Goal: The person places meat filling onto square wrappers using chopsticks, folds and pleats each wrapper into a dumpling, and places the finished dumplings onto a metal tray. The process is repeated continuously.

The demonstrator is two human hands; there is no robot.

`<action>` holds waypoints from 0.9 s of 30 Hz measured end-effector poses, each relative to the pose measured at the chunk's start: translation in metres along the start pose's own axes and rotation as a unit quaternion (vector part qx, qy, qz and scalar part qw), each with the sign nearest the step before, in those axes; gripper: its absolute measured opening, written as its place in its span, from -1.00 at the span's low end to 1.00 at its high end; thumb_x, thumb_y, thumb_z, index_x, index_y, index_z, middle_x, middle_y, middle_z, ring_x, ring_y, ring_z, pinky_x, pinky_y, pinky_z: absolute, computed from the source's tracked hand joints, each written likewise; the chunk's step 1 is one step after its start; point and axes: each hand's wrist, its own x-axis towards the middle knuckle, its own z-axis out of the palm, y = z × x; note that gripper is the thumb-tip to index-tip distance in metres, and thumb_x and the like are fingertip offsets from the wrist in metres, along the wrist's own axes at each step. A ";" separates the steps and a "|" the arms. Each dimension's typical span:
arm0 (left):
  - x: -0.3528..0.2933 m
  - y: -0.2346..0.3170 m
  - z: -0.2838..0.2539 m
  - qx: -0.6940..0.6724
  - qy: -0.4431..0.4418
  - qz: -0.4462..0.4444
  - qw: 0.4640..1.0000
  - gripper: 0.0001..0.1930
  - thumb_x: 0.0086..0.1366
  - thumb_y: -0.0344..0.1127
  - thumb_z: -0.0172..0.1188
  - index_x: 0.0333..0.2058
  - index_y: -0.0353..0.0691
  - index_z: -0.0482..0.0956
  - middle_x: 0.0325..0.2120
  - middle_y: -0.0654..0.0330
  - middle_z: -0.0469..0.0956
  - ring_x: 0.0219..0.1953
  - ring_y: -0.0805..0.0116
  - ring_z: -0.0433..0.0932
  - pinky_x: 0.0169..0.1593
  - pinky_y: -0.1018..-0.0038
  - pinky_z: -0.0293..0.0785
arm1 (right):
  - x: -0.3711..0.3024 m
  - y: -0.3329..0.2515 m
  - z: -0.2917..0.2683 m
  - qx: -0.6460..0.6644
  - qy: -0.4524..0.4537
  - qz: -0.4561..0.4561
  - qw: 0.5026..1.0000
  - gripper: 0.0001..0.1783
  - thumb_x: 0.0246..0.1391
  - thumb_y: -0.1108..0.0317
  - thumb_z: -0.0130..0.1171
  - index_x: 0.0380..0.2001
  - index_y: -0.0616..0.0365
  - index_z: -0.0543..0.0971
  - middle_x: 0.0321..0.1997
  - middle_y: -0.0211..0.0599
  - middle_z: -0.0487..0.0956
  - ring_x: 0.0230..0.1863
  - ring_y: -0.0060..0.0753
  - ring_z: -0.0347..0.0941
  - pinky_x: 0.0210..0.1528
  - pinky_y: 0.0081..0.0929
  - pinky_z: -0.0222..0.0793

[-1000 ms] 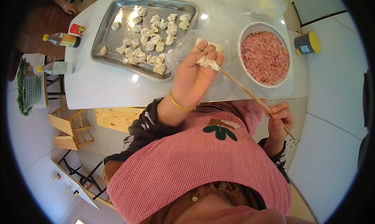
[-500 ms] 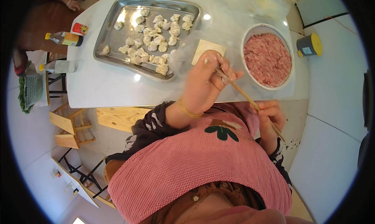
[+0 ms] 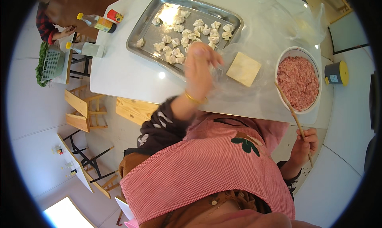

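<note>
My left hand (image 3: 200,71) is over the near edge of a metal tray (image 3: 137,51). Motion smears its fingers, and I cannot make out whether anything is in them. Several folded wontons (image 3: 175,55) lie in the tray, some partly covered by this hand. My right hand (image 3: 304,146), off the table's near edge at the right, is closed around a thin wooden chopstick (image 3: 293,114). Its far tip overlaps the rim of a white bowl (image 3: 279,96) full of pinkish minced meat (image 3: 298,80). Between tray and bowl, square pale wrappers (image 3: 243,69) sit on clear plastic.
Two yellow-capped bottles, one with dark liquid (image 3: 96,22) and one clear (image 3: 85,49), stand at the table's left with a red can (image 3: 115,16). Crumpled plastic (image 3: 294,25) covers the far right. A person's hand (image 3: 68,30) shows beyond, near a basket of greens (image 3: 53,63).
My left hand has left the chopstick's tip and moved left to the tray. My right hand has drawn away to the right with the chopstick. The view has shifted, and the wrappers are uncovered.
</note>
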 end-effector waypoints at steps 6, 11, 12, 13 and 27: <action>0.100 -0.014 -0.048 0.455 -0.025 0.188 0.870 -0.75 0.32 -0.23 0.07 -0.28 -0.36 0.45 -0.29 0.01 0.51 -0.19 0.16 0.47 -0.08 0.27 0.39 | -0.001 0.002 -0.004 -0.008 0.033 0.004 0.999 -0.80 0.15 0.31 0.16 -0.38 0.23 0.47 -0.20 -0.16 0.42 -0.29 -0.30 0.48 -0.24 -0.42 0.36; 0.056 0.000 -0.027 0.460 -0.097 0.260 0.843 -0.84 0.13 -0.41 0.20 -0.29 -0.27 0.53 -0.20 0.08 0.52 -0.07 0.11 0.46 0.03 0.31 0.37 | 0.002 0.004 0.002 0.014 0.056 0.001 0.998 -0.81 0.17 0.32 0.11 -0.35 0.26 0.47 -0.19 -0.16 0.43 -0.26 -0.30 0.47 -0.23 -0.44 0.38; 0.035 0.000 -0.016 0.444 -0.145 0.275 0.841 -0.83 0.06 -0.43 0.24 -0.32 -0.24 0.53 -0.21 0.10 0.51 -0.09 0.12 0.46 0.00 0.32 0.38 | 0.004 0.003 0.003 0.011 0.055 0.004 0.998 -0.81 0.17 0.32 0.10 -0.34 0.27 0.47 -0.19 -0.15 0.43 -0.25 -0.30 0.47 -0.23 -0.45 0.39; 0.019 -0.002 -0.005 0.423 -0.182 0.287 0.840 -0.82 0.00 -0.45 0.27 -0.36 -0.21 0.54 -0.23 0.12 0.51 -0.11 0.13 0.46 -0.02 0.34 0.39 | 0.005 0.002 0.005 0.007 0.055 0.004 0.998 -0.81 0.17 0.33 0.09 -0.34 0.28 0.47 -0.19 -0.15 0.43 -0.25 -0.29 0.48 -0.22 -0.45 0.40; 0.011 -0.026 0.013 0.363 -0.421 0.165 0.815 -0.91 -0.02 -0.44 0.24 -0.47 -0.21 0.54 -0.45 0.18 0.47 -0.25 0.14 0.45 -0.13 0.33 0.41 | 0.012 0.001 0.019 0.021 0.029 -0.008 0.999 -0.79 0.19 0.35 0.04 -0.30 0.34 0.47 -0.20 -0.12 0.43 -0.27 -0.27 0.50 -0.19 -0.47 0.47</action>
